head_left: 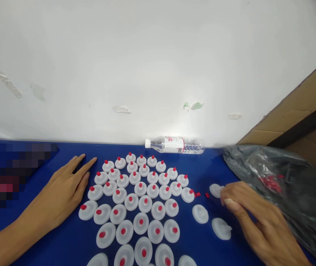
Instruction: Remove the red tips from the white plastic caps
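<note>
The person's left hand [66, 184] lies palm down on the blue worktop [202, 170] beside many round white plastic discs with red tips [144, 207]. The right hand [257, 214], fingers bent, is at a translucent white untipped disc [215, 190]; its grip is unclear. A clear plastic bottle [174, 145] lies by the white wall [158, 66].

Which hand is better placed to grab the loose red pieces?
Likely the right hand: it is close to the loose red pieces and bare white discs. The left hand rests on the opposite side of the red-tipped discs.
</note>
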`<state>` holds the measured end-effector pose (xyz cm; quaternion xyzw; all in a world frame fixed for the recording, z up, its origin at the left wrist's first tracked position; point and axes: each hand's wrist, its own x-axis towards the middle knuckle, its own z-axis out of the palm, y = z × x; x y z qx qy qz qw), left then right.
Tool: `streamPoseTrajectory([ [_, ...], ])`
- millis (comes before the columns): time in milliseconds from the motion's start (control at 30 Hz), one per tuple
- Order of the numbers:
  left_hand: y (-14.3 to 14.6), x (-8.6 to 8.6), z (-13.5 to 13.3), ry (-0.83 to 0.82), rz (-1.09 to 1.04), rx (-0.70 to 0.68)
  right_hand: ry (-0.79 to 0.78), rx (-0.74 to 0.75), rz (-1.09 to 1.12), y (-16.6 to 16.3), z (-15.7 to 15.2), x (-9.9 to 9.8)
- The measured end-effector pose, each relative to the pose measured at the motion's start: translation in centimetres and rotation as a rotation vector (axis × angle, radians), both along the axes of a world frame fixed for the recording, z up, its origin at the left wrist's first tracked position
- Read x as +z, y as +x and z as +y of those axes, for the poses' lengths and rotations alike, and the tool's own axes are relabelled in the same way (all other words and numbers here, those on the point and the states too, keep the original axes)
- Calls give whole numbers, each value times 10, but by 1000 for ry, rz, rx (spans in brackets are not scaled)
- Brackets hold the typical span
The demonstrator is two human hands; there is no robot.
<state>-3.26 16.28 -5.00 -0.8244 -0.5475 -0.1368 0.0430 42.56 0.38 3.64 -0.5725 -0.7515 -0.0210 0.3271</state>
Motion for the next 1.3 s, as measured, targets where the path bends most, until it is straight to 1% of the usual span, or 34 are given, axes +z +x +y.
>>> streamPoseTrajectory([
  [100, 0, 0, 0, 0, 2, 2, 14, -18, 0, -3, -1, 5],
  [167, 0, 0, 0, -3, 4, 1, 29, -35, -21, 0, -1, 3],
  [233, 0, 0, 0, -2, 4, -2, 29, -46, -73, 5, 0, -3],
  [367, -1, 0, 0, 5, 1, -6, -5, -39, -225, 17, 4, -21],
  [433, 0, 0, 0, 7, -1, -6, -43, -49, -263, 21, 5, -28],
  [500, 0, 0, 0, 8, -2, -6, -65, -60, -276, 22, 5, -31],
  [600, 0, 1, -1, 8, 0, -3, -61, -76, -249, 20, 3, -26],
  [733, 0, 2, -1, 2, 7, 3, -113, -104, -87, 15, 0, -12],
  [800, 0, 1, 0, 2, 9, 8, -124, -131, -25, 14, 0, -7],
  [1000, 1, 1, 1, -2, 12, 2, -196, -146, 43, 19, -1, -10],
  [1067, 1, 2, 0, 0, 10, 1, -187, -139, 31, 20, 0, -11],
  [1200, 0, 2, 0, 1, 8, 0, -110, -111, -84, 20, 2, -12],
  [1300, -1, 2, -1, 0, 9, -6, -103, -85, -120, 20, 3, -13],
])
